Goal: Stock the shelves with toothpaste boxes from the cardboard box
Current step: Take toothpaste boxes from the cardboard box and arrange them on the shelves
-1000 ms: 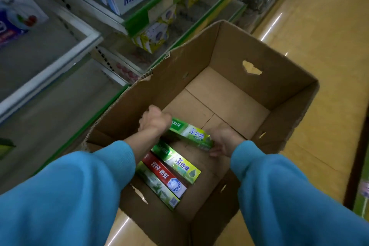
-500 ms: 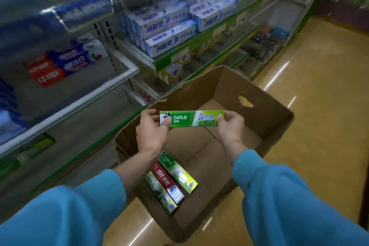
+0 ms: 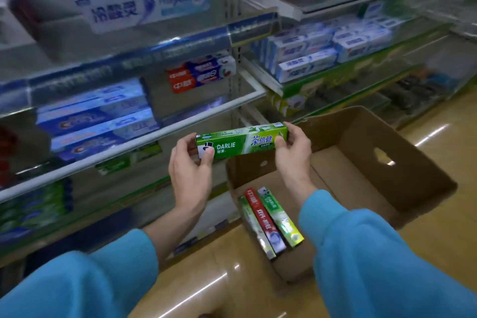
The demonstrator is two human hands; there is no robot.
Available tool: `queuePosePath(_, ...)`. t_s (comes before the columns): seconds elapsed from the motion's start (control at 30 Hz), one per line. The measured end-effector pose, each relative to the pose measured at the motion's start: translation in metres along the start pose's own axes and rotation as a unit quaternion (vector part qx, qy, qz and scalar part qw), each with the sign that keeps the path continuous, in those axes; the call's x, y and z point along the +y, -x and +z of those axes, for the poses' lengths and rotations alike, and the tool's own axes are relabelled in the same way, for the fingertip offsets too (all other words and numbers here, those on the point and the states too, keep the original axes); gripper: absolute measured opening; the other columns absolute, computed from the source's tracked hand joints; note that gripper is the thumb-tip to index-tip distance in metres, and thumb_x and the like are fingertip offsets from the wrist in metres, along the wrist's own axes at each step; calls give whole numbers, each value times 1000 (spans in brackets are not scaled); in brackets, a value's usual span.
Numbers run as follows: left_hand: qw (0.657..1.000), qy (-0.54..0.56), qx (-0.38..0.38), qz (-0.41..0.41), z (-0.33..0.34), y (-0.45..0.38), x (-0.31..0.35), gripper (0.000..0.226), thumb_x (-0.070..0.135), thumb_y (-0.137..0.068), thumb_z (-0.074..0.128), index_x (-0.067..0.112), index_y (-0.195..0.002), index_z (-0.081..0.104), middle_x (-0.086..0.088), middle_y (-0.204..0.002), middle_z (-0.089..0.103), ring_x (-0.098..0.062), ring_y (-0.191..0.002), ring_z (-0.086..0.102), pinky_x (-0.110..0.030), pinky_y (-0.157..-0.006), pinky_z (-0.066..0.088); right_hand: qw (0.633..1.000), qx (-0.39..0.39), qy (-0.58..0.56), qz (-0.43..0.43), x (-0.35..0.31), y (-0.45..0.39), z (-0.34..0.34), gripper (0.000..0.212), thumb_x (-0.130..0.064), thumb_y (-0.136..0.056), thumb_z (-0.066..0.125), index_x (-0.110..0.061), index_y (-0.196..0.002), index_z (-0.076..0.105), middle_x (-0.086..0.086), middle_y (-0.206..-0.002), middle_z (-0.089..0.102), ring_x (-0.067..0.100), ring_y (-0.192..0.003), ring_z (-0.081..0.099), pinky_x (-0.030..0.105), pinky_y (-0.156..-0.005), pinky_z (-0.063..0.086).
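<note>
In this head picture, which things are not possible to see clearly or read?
- Head view: shelf boxes at far left are motion-blurred; their print is unreadable.
- Small text on the green Darlie box is too small; left hand and right hand cover its ends.
- The cardboard box near wall is behind the right sleeve.
- The three boxes lying inside: lettering blurred.
- Lower shelf at right: dark, contents unclear.

Green Darlie box (image 3: 241, 142) held level above cardboard box (image 3: 402, 162).

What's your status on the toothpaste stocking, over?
Left hand, right hand gripping green Darlie box by its ends. Three boxes left in carton. Nothing blocking.
</note>
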State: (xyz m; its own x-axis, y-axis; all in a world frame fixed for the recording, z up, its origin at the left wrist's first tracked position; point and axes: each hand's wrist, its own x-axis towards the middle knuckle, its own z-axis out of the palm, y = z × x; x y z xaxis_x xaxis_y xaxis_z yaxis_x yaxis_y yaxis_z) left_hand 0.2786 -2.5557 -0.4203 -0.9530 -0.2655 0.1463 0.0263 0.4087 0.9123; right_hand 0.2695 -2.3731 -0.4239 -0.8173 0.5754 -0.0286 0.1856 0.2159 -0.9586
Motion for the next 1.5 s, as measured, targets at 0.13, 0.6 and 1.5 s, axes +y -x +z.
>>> queuePosePath(0.13, 999, -2, 48, -21, -55, -4, -26, 44, 19, -95, 69, 18, -137, 56, -3, -126, 62, -14, -114, 59, -25, -96, 49, 998, -61, 7, -23, -14, 29, 56, 41, -13, -95, 60, -23, -134, 55, 3, -130, 62, 21, -124, 56, 44, -109, 44)
queuePosePath(0.6, 979, -45, 153, -126, -166, -12, -124, 40, 23, -94, 70, 11, -132, 61, 2, -108, 69, -9, -98, 62, -18, -85, 47, 974, -212, 79, -27, -1, 97, 192, 52, -20, -95, 64, -10, -143, 46, 12, -135, 59, 27, -128, 52, 39, -110, 41)
queuePosePath(1.5, 977, -120, 158, -76, -148, -130, -290, 36, 31, -97, 67, 5, -122, 70, -16, -106, 71, -28, -97, 63, -26, -74, 41, 973, -184, 44, -129, 92, 50, 357, 22, -6, -95, 58, -12, -114, 66, 4, -107, 70, 18, -101, 63, 30, -89, 50)
